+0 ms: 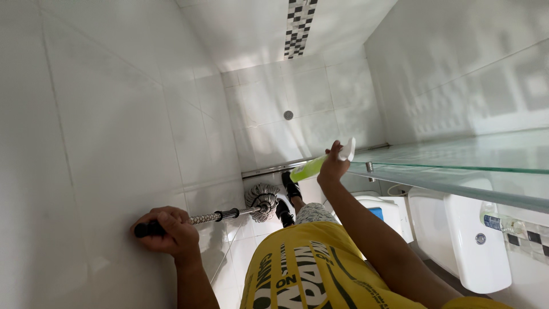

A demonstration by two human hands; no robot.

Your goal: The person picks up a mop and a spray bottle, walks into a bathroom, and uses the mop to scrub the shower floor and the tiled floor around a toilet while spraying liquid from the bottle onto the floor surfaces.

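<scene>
Lower left: left hand (168, 232) clenched round the mop handle (214, 217), propping the mop head (262, 200) on the floor; centre frame, right hand (333, 166) grips a green spray bottle (311, 166) tipped downward, nozzle end up.

One head-worn camera looks steeply down at the bathroom floor (274, 126) from above.

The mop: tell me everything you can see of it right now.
The mop has a long metal pole, part of it twisted like a spiral, with a black grip at the near end. The left hand closes around that grip beside the white tiled wall. The pole slants down to a round head of grey-white strands, which rests on the tiled floor next to the person's black shoes. Nothing else touches it.
</scene>
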